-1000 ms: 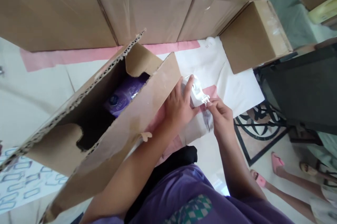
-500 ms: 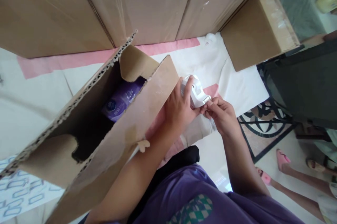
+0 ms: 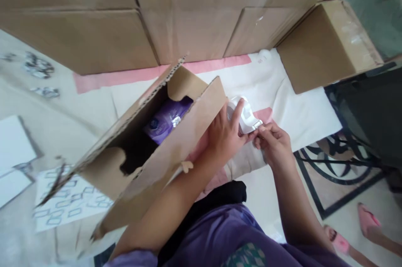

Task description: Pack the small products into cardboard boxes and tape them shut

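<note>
My left hand [image 3: 226,129] is wrapped around a white tape dispenser [image 3: 246,117], just right of the open box. At the dispenser's cutting end, my right hand [image 3: 274,141] has its thumb and finger pinched together; the tape end between them is too small to see clearly. A cardboard box [image 3: 201,118] stands open beside my left forearm, with rough corrugated edges and raised flaps. Inside it lies a purple package [image 3: 169,118] with a shiny wrapper.
Taped cardboard boxes [image 3: 191,34] form a wall at the back, and another carton [image 3: 317,49] stands at the right. A printed sheet [image 3: 69,200] and white papers [image 3: 15,145] lie at the left. Another person's pink slippers [image 3: 337,240] show at lower right.
The view has shifted left, so the scene sits further right and more floor shows at the left. Both hands keep their places at the tape dispenser.
</note>
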The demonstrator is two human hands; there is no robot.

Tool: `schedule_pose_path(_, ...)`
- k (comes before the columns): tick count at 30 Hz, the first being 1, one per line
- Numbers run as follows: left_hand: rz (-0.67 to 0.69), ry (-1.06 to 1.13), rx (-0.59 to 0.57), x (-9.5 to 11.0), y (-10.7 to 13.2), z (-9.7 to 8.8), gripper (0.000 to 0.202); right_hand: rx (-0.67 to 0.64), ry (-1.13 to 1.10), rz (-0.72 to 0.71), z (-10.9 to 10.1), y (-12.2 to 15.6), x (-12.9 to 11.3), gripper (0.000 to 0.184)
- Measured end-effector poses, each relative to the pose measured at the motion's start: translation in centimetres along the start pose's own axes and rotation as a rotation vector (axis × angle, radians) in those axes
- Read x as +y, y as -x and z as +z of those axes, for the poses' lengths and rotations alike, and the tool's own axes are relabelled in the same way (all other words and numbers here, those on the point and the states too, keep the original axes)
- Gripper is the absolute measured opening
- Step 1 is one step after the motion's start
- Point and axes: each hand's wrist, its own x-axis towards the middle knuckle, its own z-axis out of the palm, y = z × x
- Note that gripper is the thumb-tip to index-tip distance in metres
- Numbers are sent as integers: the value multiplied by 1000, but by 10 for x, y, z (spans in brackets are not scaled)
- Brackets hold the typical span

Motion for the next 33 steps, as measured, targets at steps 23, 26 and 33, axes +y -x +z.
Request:
schedule_pose_path(23, -178, -216, 516, -78, 72, -229, 46, -148, 145, -746, 134, -4, -71, 23)
schedule_pose_path(26, -156, -307, 463, -81, 72, -234, 27, -94, 202, -804, 133, 10, -81, 12)
schedule_pose_path(33, -186, -444, 397, -73, 78, -234, 30, -124, 282, -701, 162, 11, -89, 26)
